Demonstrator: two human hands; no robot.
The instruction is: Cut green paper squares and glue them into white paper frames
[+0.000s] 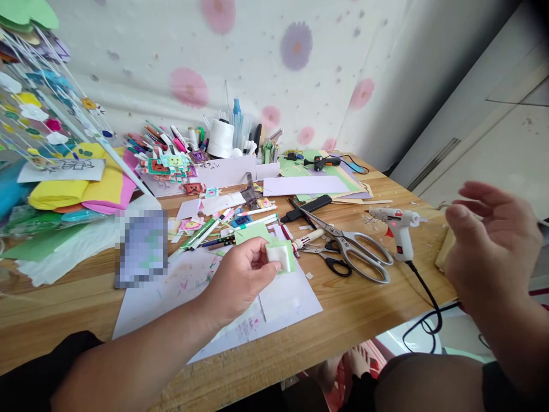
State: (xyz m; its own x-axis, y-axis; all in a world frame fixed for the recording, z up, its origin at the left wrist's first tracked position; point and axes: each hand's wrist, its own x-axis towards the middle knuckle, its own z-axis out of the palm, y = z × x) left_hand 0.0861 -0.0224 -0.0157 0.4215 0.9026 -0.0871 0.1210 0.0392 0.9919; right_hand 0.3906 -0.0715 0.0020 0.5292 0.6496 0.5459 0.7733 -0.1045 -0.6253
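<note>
Over the white paper sheet (295,300), my left hand (240,274) pinches a small green paper piece (292,256) with a white square (278,257) on its face. My right hand (493,240) is raised beyond the table's right edge, slightly blurred. Its fingers are loosely bent with the thumb apart, and nothing shows in them. Nearest to it, a white hot glue gun (402,232) stands on the table with a red light on its body. Large silver-handled scissors (364,252) lie between my hands, beside black-handled scissors (337,266).
Markers (201,232) and paper scraps lie behind my left hand. Pen holders and a white cup (221,138) stand at the back, near a black glue gun (323,163). A blurred phone-like rectangle (141,249) and yellow crepe paper (60,194) are at left. A black cord (424,286) hangs off the right edge.
</note>
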